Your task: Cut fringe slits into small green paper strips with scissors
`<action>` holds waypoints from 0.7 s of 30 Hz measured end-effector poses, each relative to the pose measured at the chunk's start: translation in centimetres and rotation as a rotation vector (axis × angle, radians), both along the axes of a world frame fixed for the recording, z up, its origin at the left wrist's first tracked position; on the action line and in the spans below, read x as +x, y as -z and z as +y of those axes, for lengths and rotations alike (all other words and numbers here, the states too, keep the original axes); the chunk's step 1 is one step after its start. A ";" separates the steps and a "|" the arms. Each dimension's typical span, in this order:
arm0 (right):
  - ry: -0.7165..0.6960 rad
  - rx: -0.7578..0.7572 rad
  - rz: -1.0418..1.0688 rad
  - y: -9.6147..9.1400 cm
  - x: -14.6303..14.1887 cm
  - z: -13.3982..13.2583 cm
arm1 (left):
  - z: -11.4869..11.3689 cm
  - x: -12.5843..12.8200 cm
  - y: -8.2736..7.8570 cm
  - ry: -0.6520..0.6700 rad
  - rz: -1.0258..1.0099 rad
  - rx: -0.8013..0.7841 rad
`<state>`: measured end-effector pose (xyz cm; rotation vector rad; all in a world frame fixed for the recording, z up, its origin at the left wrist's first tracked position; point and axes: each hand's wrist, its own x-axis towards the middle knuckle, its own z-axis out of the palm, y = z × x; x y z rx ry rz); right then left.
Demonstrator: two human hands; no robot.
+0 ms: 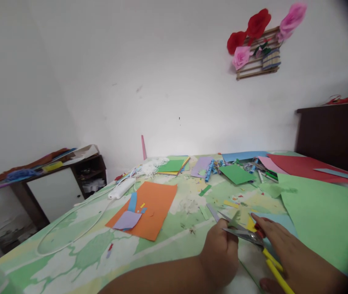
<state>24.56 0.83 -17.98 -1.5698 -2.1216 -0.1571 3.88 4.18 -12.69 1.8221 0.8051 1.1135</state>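
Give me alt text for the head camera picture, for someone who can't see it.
A right hand holds open yellow-handled scissors at a green paper scrap in the left hand. An orange sheet and coloured scraps litter the green-patterned table; paper flowers hang on the wall.

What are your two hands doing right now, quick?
Left hand: closed, pinching a green paper scrap.
Right hand: closed on the scissors, whose blades are open around the scrap.
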 end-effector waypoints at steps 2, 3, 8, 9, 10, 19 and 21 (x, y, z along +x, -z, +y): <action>0.002 -0.014 -0.014 0.1 0.0 0.0 | 0.3 0.0 0.5 -0.030 0.024 -0.064; -0.001 -0.024 -0.019 0.2 0.1 0.0 | 0.4 0.0 0.7 -0.025 0.034 -0.075; -0.068 -0.089 -0.049 0.9 0.5 0.3 | 0.4 -0.2 0.3 0.035 0.050 -0.004; -0.077 -0.091 -0.044 1.0 0.6 0.3 | 0.3 -0.3 0.1 0.040 0.051 0.013; -0.085 -0.089 -0.036 1.1 0.7 0.3 | 0.2 -0.3 -0.1 0.043 0.050 0.031; -0.109 -0.085 0.057 0.8 0.4 0.0 | 0.3 -0.4 -0.7 0.142 -0.040 0.170; -0.096 -0.087 0.042 1.1 0.6 0.1 | 0.3 -0.5 -0.7 0.137 -0.035 0.190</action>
